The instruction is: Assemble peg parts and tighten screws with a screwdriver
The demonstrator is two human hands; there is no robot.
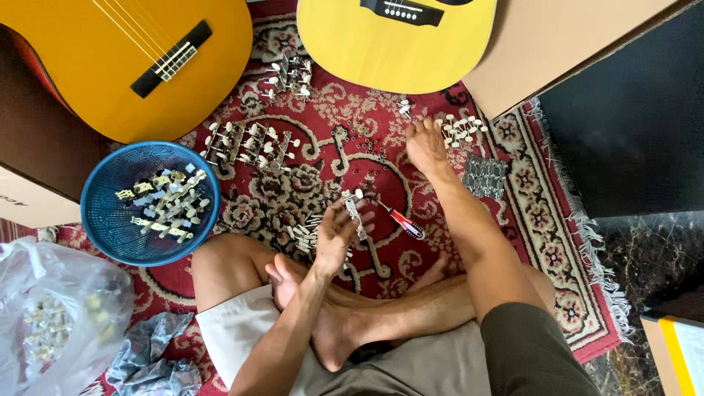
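You sit cross-legged on a red patterned rug [323, 158]. Two guitar bodies lie at its far edge: an orange one [125, 51] at 11 o'clock and a yellow one [400, 44] at 12 o'clock. A blue basket [103, 213] at 9 o'clock holds a batch of tuning machine strips, which suggests part of the work is sorted. More strips with white knobs [249, 143] lie loose on the rug at 11 o'clock, so, by my judgement, a good share remains.

Your left hand [334, 238] is raised in front of your knees, palm turned up toward you, its fingers closed around one tuning machine strip [355, 209], which stands nearly upright at centre. Your right arm is stretched straight out toward 1 o'clock; your right hand [425, 147] rests palm down on the rug, fingers pressed among small loose parts [458, 128]; whether they grip anything I cannot tell. A red-handled screwdriver [400, 220] lies untouched between your hands.
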